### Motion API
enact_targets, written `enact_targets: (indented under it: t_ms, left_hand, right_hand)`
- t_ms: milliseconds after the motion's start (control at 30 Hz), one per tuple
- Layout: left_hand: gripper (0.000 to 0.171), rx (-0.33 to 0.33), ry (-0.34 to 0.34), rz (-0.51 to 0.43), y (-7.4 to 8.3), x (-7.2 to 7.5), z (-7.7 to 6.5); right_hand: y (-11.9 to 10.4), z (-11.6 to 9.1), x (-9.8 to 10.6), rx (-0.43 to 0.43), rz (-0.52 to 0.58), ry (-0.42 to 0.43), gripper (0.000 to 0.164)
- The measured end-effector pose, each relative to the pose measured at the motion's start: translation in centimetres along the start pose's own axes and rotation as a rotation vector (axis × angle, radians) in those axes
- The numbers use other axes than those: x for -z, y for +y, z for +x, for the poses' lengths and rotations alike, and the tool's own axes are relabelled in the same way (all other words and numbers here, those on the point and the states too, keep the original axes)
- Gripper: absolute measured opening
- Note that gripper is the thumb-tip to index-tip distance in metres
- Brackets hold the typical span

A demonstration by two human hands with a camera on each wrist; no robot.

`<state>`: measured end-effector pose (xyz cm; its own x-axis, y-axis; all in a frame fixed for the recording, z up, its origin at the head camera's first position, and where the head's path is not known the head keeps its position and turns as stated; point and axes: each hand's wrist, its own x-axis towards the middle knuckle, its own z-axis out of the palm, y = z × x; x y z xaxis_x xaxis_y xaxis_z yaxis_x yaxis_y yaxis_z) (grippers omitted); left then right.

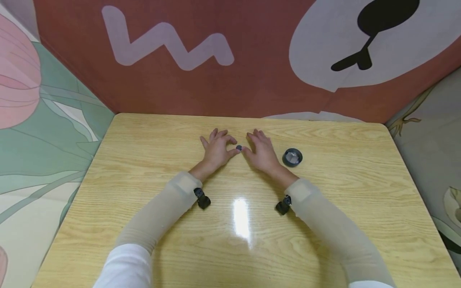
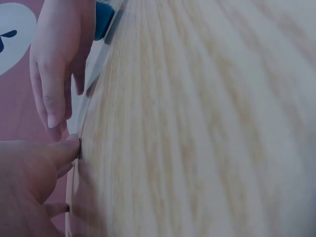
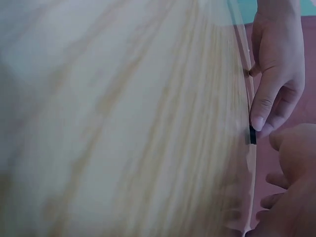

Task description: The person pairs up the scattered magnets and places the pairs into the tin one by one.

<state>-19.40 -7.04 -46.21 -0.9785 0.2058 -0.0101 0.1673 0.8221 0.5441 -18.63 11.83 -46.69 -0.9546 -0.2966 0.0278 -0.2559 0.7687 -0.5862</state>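
Note:
A small dark round piece (image 1: 239,147) is at the table's far middle, between the two hands. My left hand (image 1: 216,153) pinches it between thumb and index finger, its other fingers spread. From the other side my right hand (image 1: 262,154) brings its thumb tip up close to the piece; whether they touch I cannot tell. The right hand's remaining fingers are extended forward. In the right wrist view the dark piece (image 3: 253,135) shows just under the left thumb. In the left wrist view the left fingers mostly hide it.
A round dark dish (image 1: 292,157) with something pale and shiny inside stands right of the right hand. The wooden table (image 1: 245,264) ends at a red-brown patterned wall (image 1: 252,88). Patterned panels flank both sides. Small black cameras (image 1: 203,201) are strapped to the wrists.

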Motion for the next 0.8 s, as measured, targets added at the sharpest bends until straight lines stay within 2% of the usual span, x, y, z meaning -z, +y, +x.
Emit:
enact_targets:
  t_ms: [267, 800]
  left_hand:
    - [0.027, -0.002, 0.003, 0.018, -0.1, -0.2, 0.2]
    - [0.022, -0.001, 0.0, 0.011, -0.1, -0.5, 0.2]
  right_hand:
    - [-0.4, -0.5, 0.6, 0.057, -0.103, -0.022, 0.069]
    - [0.5, -1.3, 3.0, 0.066, -0.145, -0.009, 0.072]
